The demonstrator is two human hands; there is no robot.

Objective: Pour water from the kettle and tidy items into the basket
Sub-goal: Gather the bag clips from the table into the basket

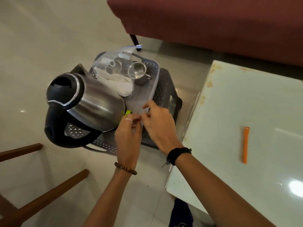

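Pinching the near edge of a clear plastic container [144,95] at frame centre, left hand [127,133] and right hand [158,123] meet above the basket [165,89]. Kettle [85,102] fills its left side; table [246,112] edge crowds the right.

Glossy pale tiled floor [41,38], maroon sofa [213,22] behind, white glass-topped table [262,95] right, wooden chair legs [49,190] left.

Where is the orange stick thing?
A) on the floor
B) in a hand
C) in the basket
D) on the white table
D: the orange stick lies alone on the white table, off to the side of the basket and both hands.
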